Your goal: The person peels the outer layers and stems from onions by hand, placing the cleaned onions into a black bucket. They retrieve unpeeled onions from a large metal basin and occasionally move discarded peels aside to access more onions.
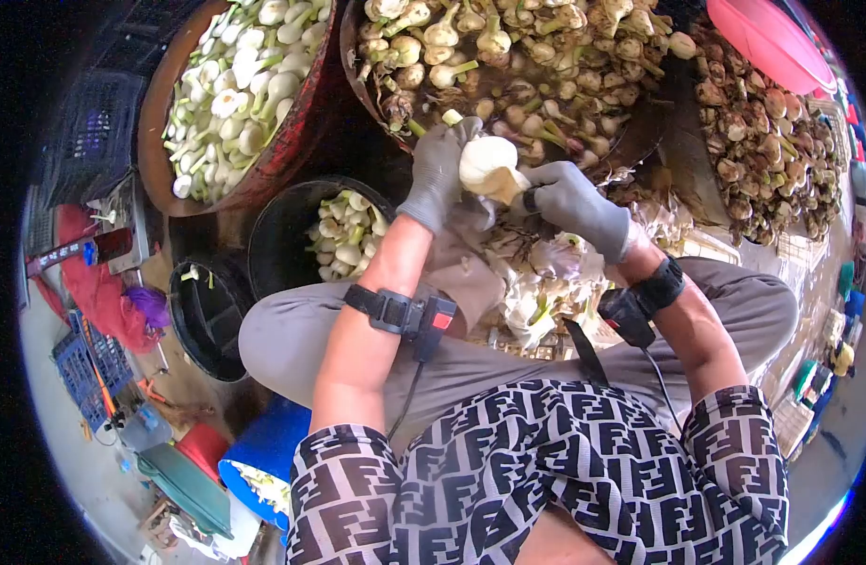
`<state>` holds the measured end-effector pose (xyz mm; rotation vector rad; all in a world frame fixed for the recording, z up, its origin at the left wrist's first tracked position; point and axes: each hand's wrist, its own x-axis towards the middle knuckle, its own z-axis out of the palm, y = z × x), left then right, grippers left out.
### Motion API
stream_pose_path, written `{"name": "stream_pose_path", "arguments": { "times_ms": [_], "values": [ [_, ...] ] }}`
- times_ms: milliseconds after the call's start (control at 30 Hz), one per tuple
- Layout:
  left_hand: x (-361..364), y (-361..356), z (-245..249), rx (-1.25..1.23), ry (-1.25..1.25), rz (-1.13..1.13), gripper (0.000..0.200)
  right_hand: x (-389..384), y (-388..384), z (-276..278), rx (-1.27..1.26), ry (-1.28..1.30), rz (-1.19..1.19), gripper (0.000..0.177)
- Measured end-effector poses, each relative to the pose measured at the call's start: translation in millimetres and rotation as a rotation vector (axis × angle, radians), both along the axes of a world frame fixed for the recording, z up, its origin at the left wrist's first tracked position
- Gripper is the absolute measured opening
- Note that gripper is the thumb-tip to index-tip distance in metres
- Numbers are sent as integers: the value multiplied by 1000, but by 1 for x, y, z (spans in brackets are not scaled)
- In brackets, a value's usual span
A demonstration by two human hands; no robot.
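In my gloved left hand [437, 179] a white garlic bulb [487, 162] is held, its cut green stem pointing up past the fingers. A flap of brownish skin [501, 185] hangs loose from the bulb's lower side. My gloved right hand [580, 209] is closed beside this flap, with a small dark tool [530, 200] at its fingertips; its kind is hard to make out. Below both hands, a heap of papery garlic skins [546, 282] lies between my legs.
Ahead is a wide tub [353, 71] of unpeeled garlic in murky water. Cleaned bulbs fill a rusty tub [155, 141] and partly fill a black bucket [260, 235] at left. Dirty garlic [772, 141] is piled at right beneath a pink basin [772, 42]. A blue bucket [249, 471] stands behind left.
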<state>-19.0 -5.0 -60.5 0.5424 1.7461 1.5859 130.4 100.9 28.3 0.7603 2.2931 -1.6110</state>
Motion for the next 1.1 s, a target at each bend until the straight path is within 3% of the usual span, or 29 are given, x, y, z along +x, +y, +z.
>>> {"name": "stream_pose_path", "arguments": {
  "times_ms": [33, 100, 167, 200, 300, 333, 367, 400, 433, 467, 567, 600, 700, 733, 767, 833, 867, 900, 967, 1033, 1067, 1100],
  "values": [
    [3, 0, 11, -15, -102, 26, 23, 1, -1, 1, -98, 8, -30, 20],
    [-2, 3, -12, -33, -18, 1, 22, -1, 1, 30, -378, -54, -91, 15],
    [-4, 5, -13, -12, -312, 66, 22, -5, 2, 45, -347, -47, -97, 14],
    [-5, 1, -13, -260, 307, -153, 26, -7, 1, 49, -489, -134, -169, 15],
    [-3, 5, 24, -117, -440, 363, 24, -6, -35, 57, -356, 165, 17, 19],
    [-8, 1, -4, 82, -264, 325, 24, -19, -42, 73, -492, -117, 141, 22],
    [-12, 4, -9, 111, -326, 398, 23, -21, -44, 68, -501, -99, -18, 24],
    [-16, 6, -14, 143, -385, 473, 23, -20, -39, 50, -386, -78, -39, 24],
    [-22, 7, 8, 6, -606, 537, 23, -16, -31, 30, -274, -63, -53, 25],
    [-21, 1, 29, -13, -640, 548, 21, -12, -23, 25, -110, -127, 19, 26],
    [-23, -4, 17, 105, -699, 491, 21, 14, -7, -3, 448, -443, 612, 21],
    [-23, -2, 20, 16, -704, 462, 18, 25, 1, -8, 492, -436, 619, 21],
    [-20, -2, 31, 78, -741, 491, 21, 33, 15, -6, 554, -399, 571, 22],
    [-24, 1, 44, 206, -803, 619, 9, 25, 26, -6, 530, -377, 504, 22],
    [-44, -7, 30, 373, -841, 589, 15, 18, 37, -6, 504, -355, 437, 23],
    [-74, -16, 57, 710, -801, 553, 27, 4, 62, -2, 421, -268, 239, 24],
    [-96, -29, 56, 862, -844, 381, 29, -1, 77, -14, 443, -224, 239, 25],
    [-97, -34, 73, 876, -756, 292, 34, -5, 94, -35, 465, -179, 240, 27],
    [-89, -16, 92, 775, -749, 541, 37, -13, 123, -78, 498, -204, 365, 29],
    [-81, -5, 83, 666, -924, 428, 37, -20, 145, -133, 508, -349, 617, 30],
    [-78, -5, 72, 584, -821, 222, 36, -14, 158, -181, 560, -548, 559, 31],
    [-70, 1, 70, 519, -819, 272, 35, -16, 157, -179, 546, -567, 621, 31]
  ]
}}
